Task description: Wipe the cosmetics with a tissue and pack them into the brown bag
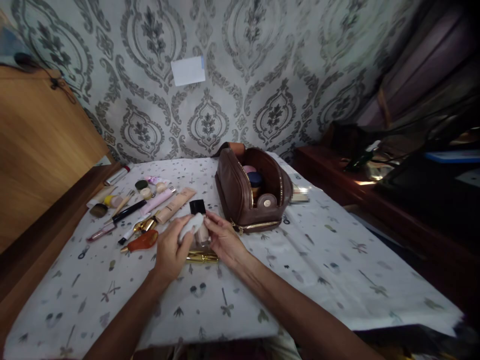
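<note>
At a tabletop [318, 300] spread with printed white cloth, a person works on a small bottle [203, 235] held between two bare hands, just in front of an open brown bag [232, 187]. The left hand [170, 247] has its fingers closed around a white pad [191, 227] against the bottle; the right hand [225, 240] has its fingers clamped on the bottle's side. Whether the black cap [197, 206] sits on the bottle or just behind it cannot be told.

The work looks partway through: the bag stands unzipped with at least a navy-lidded jar [255, 180] and a pink item [248, 169] inside, while most cosmetics lie outside it. A gold tube [202, 257] rests near the hands; an orange bottle [144, 241], a beige tube [175, 206], a pink tube [157, 201] and a black tube [129, 211] lie to the left among smaller pieces.

Damask-patterned wallpaper [208, 30] bearing a white plate [188, 71] backs the scene, a wooden cabinet [41, 150] stands at left, and dark red furniture [322, 165] recedes into shadow at right.
</note>
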The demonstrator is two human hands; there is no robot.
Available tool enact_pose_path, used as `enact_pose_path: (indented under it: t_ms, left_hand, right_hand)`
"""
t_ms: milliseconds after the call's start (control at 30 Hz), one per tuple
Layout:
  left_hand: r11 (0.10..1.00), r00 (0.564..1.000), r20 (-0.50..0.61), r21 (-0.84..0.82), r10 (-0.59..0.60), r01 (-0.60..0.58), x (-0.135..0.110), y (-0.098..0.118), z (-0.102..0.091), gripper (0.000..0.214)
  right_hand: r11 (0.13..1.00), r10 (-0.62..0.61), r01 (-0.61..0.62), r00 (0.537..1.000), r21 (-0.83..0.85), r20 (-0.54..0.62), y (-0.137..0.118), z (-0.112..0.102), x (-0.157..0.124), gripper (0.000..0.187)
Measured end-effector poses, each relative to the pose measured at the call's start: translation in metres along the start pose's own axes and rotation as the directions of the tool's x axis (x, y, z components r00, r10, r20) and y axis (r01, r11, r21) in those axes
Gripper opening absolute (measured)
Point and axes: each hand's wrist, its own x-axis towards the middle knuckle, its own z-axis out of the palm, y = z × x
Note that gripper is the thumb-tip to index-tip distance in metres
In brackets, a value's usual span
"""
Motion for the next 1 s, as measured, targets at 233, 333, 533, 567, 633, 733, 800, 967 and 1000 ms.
enact_pose_path:
  t_ms: [233,333,533,567,633,733,800,967,1000]
  left_hand:
    - [0.979,0.979,0.148,0.169,-0.143,0.118,-0.012,0.005,0.017,0.049]
    - [0.975,0.972,0.174,0.184,-0.157,0.124,-0.016,0.005,0.020,0.048]
    - [0.986,0.995,0.086,0.167,-0.041,0.026,-0.010,-0.002,0.012,0.036]
    - [0.985,0.996,0.090,0.174,-0.026,0.010,-0.010,-0.002,0.011,0.034]
    - [0.980,0.996,0.092,0.197,-0.009,-0.009,-0.009,-0.002,0.011,0.033]
    - [0.965,0.997,0.071,0.256,0.039,-0.056,-0.008,0.000,0.011,0.035]
    - [0.946,0.991,0.097,0.303,0.094,-0.119,-0.008,0.001,0.011,0.036]
    - [0.933,0.977,0.155,0.308,0.144,-0.186,-0.008,0.001,0.010,0.032]
    - [0.941,0.981,0.136,0.292,0.136,-0.171,-0.008,0.001,0.010,0.031]
  right_hand:
    - [0.998,-0.064,0.064,0.998,-0.009,0.000,0.007,-0.002,0.003,0.038]
    - [0.997,-0.079,0.079,0.997,0.016,-0.024,0.006,-0.004,0.006,0.037]
    - [0.992,-0.077,0.081,0.996,0.100,-0.042,0.001,-0.008,0.005,0.037]
    - [0.991,-0.062,0.067,0.997,0.112,-0.049,0.000,-0.008,0.005,0.036]
    - [0.990,-0.030,0.038,0.998,0.133,-0.063,0.000,-0.007,0.004,0.034]
    - [0.991,-0.009,0.016,0.998,0.136,-0.056,-0.001,-0.004,0.002,0.035]
    - [0.991,-0.021,0.028,0.998,0.130,-0.054,0.000,-0.001,0.002,0.037]
    - [0.992,-0.022,0.032,0.997,0.123,-0.080,0.003,-0.002,0.004,0.033]
    - [0.992,-0.026,0.036,0.996,0.125,-0.081,0.004,-0.002,0.004,0.033]
